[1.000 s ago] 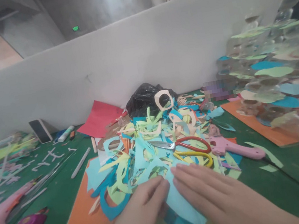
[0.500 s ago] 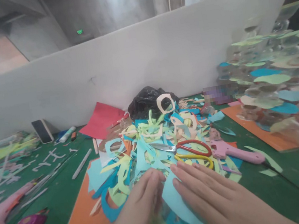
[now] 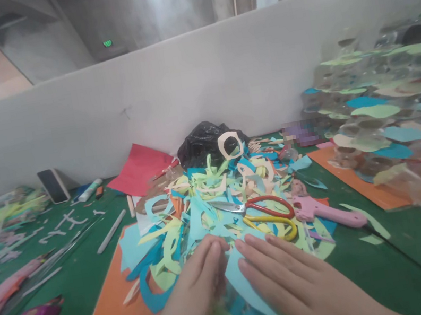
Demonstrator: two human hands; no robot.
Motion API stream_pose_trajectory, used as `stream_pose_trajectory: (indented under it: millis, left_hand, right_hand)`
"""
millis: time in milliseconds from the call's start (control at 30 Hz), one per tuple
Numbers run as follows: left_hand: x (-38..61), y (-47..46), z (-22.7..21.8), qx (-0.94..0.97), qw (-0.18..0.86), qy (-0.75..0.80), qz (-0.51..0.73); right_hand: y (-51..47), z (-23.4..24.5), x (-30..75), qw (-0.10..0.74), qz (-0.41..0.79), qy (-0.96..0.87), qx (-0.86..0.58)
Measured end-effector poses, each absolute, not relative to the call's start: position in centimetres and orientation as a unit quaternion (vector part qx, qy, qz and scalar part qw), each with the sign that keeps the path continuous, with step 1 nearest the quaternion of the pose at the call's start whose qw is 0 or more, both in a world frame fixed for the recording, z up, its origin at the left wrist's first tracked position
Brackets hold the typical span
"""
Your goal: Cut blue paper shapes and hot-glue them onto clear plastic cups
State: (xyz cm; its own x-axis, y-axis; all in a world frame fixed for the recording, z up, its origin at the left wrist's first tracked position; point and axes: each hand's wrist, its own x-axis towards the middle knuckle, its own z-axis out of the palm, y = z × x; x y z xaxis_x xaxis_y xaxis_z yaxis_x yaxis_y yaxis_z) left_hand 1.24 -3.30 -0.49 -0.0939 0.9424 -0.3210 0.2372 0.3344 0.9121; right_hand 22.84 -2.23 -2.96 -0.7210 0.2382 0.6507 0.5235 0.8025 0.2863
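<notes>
My left hand (image 3: 194, 289) and my right hand (image 3: 291, 278) lie side by side at the bottom centre, fingers stretched flat. Both press on a light blue sheet of paper (image 3: 239, 281) that shows in the gap between them. The sheet rests on the near edge of a heap of coloured paper scraps (image 3: 205, 201). Just beyond my right fingertips lie two pairs of scissors, one with red handles (image 3: 269, 204) and one with yellow handles (image 3: 273, 222).
A pink glue gun (image 3: 326, 210) lies right of the scissors. Orange sheets (image 3: 111, 314) cover the green table (image 3: 73, 277). A black bag (image 3: 203, 142), red paper (image 3: 139, 166), a phone (image 3: 52, 185) and a grey partition (image 3: 183, 92) stand behind. Stacked clear pieces with coloured paper (image 3: 389, 117) rise at right.
Both hands have slid slightly left and closer together on the light blue sheet. The view has shifted a little; nothing else on the table has moved.
</notes>
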Motion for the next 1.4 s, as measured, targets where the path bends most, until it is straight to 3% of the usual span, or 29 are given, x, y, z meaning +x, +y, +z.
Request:
stream_pose_trajectory:
  millis: [1400]
  left_hand:
    - [1.9,-3.0,0.0,0.493,0.512,0.6,0.367]
  right_hand:
    - [-2.3,-2.3,22.8,0.305,-0.221,-0.902,-0.211]
